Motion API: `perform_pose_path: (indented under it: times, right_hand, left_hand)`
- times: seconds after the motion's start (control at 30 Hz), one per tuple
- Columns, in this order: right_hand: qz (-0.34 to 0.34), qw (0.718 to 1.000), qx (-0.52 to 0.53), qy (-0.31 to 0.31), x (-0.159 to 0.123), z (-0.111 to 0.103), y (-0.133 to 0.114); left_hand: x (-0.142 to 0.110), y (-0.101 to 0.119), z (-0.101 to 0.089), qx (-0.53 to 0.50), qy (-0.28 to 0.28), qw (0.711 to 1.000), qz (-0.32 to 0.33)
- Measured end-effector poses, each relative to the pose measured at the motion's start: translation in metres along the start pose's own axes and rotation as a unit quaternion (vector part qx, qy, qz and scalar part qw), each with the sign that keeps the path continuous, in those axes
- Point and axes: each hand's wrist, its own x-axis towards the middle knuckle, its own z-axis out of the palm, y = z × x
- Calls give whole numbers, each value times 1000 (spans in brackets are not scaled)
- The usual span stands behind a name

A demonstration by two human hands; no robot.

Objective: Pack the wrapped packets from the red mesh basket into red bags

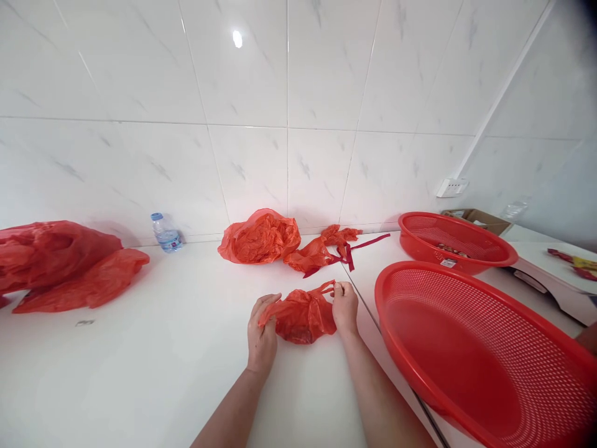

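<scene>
A small crumpled red plastic bag (303, 317) lies on the white counter (163, 361) between my hands. My left hand (261, 336) pinches its left edge with curled fingers. My right hand (345, 305) grips the bag's handle strip at its upper right, fingers closed. Both forearms reach in from the bottom of the view.
More red plastic bags (261, 238) lie against the tiled wall, with red strips (368, 242) beside them. A large heap of red bags (60, 261) sits far left, near a small water bottle (166, 233). Two red mesh baskets (476, 348) (457, 239) stand at the right.
</scene>
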Motion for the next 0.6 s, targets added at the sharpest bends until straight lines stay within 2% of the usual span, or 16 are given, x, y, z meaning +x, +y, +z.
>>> perform_pose_path:
  times: [0.1,0.23,0.37,0.47,0.53,0.6]
  right_hand:
    - [13,1000,-3,2,4,1,5]
    - [19,1000,5,-12,6,1,8]
    - [18,999,28,-29,5,0,5]
    - [14,998,48,-45,0,3,1]
    - [-1,995,55,-87,-6,6,-2]
    - [-39,985,44,-160,-13,10,-4]
  left_hand:
    - [1,1,-1,0,26,999,-32]
    - [5,-2,-3,-15,23,997,-74]
    - [8,-1,-4,33,91,993,-73]
    - [4,5,-2,89,96,991,-10]
    - [0,7,2,134,58,987,62]
    - [-3,4,7,174,0,979,109]
